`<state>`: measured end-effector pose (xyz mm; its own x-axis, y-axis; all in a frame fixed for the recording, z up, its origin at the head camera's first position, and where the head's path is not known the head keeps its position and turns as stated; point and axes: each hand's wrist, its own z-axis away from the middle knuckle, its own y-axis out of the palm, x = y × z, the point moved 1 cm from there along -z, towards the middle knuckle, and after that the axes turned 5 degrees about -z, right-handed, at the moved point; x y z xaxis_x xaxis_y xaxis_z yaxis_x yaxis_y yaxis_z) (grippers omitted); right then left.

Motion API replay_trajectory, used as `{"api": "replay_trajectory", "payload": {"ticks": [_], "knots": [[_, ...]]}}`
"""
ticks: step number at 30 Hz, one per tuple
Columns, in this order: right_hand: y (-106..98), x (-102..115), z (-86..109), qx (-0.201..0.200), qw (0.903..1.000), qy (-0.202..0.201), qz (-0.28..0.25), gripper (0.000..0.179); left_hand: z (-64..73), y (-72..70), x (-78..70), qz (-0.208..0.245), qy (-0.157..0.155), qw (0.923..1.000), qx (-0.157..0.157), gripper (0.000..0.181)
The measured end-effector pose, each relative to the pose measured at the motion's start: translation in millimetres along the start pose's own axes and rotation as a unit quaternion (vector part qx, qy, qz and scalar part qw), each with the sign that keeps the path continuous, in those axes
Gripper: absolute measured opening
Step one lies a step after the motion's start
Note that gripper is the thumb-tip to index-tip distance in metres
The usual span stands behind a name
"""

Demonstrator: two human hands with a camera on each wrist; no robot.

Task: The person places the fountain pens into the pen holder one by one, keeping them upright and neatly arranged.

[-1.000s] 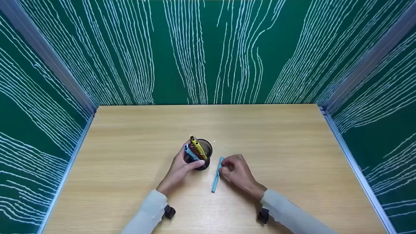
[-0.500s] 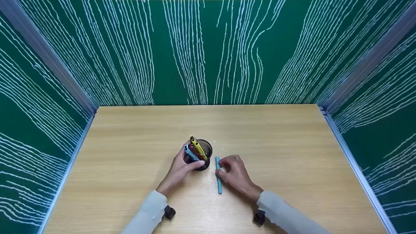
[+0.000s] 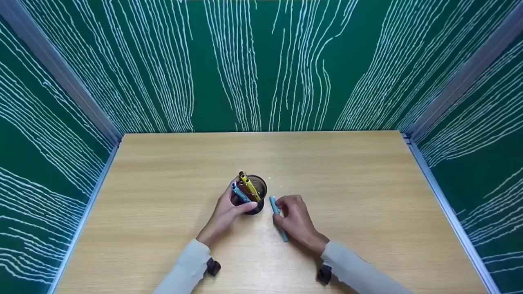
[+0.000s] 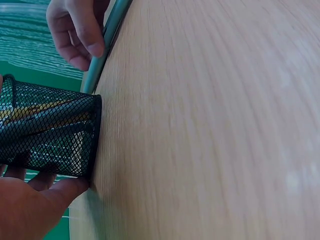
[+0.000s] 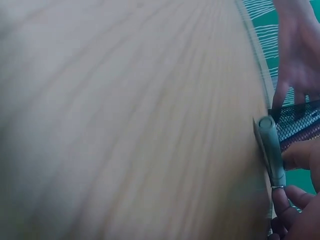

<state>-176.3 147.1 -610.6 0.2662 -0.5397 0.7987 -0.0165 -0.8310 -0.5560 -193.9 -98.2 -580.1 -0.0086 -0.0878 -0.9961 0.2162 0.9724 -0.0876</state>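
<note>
Pinching the last blue pen point(image 3: 278, 218) in our right hand point(image 3: 296, 220), left hand point(image 3: 225, 212) curled round the mesh cup point(image 3: 256, 196) already holding several pens

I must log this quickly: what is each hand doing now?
Left hand: fingers curled round the mesh pen cup.
Right hand: pinches the blue pen, one end near the cup.
</note>
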Motion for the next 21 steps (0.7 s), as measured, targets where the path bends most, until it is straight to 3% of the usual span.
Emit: {"api": "replay_trajectory", "payload": {"ticks": [9, 21], "knots": [[-12, -8, 0.0, -0.003, 0.9998, 0.019, 0.007, 0.021, 0.4, -0.9, 0.8, 0.002, 0.004, 1.0000, 0.003, 0.103], [-22, -12, -2.4, -0.006, 0.9991, 0.010, 0.040, 0.016, -1.1, -0.4, 0.7, -0.002, 0.004, 1.0000, 0.000, 0.102]]}}
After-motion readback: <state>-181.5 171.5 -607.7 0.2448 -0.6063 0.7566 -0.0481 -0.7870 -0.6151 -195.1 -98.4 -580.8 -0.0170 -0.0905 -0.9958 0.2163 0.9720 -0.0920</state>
